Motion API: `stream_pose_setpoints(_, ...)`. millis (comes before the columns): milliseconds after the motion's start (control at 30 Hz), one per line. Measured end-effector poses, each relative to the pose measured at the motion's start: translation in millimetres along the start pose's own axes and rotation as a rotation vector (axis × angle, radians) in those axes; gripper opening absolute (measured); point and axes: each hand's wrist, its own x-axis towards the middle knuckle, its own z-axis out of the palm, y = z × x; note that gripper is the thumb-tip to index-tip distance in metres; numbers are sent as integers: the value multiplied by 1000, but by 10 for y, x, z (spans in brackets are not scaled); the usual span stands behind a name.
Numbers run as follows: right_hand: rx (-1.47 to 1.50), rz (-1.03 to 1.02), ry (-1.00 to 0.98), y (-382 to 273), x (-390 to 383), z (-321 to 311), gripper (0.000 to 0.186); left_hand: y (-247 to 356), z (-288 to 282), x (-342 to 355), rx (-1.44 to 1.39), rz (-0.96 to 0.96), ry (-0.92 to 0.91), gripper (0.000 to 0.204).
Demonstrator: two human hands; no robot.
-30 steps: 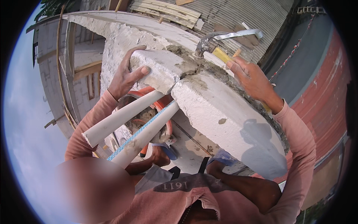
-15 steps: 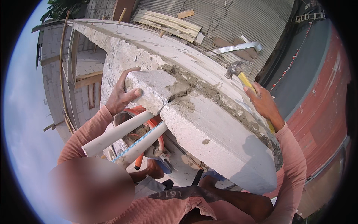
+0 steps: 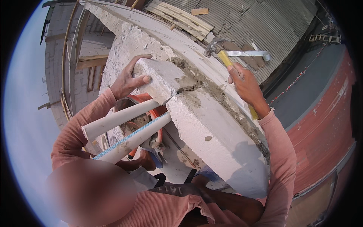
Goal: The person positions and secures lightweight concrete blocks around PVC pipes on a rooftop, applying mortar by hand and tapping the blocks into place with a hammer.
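Note:
My left hand (image 3: 128, 80) grips the left end of a short white block (image 3: 162, 75), its thumb on the near side and its fingers over the far edge. That block meets the end of a long white block (image 3: 215, 132), with a narrow, uneven gap and grey mortar (image 3: 187, 81) at the joint. In my right hand (image 3: 245, 86) is a claw hammer (image 3: 224, 57) with a yellow handle. Its metal head is raised beyond the mortar-lined edge, apart from both blocks.
Two pale pipes (image 3: 124, 118) stick out below the short block, beside orange tubing (image 3: 158, 130). A rough wall (image 3: 132, 45) runs along the far side. Planks (image 3: 181, 19) and a silvery strip (image 3: 245, 53) lie on a corrugated roof (image 3: 261, 26). A red roof (image 3: 321, 132) slopes at right.
My right hand has swung the hammer left and farther away, nearer the short block's side. My left hand keeps its grip on the block. The whole view has shifted slightly.

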Motion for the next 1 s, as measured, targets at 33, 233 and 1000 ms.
stream_pose_setpoints(33,25,-12,-17,-65,83,61,44,-4,7,18,-14,22,-19,91)
stream_pose_setpoints(233,77,62,-150,-330,108,337,41,-179,79,-37,-68,76,124,82)
stream_pose_setpoints(1000,-26,-1,-132,-643,270,265,42,-319,161,1,9,30,190,76)
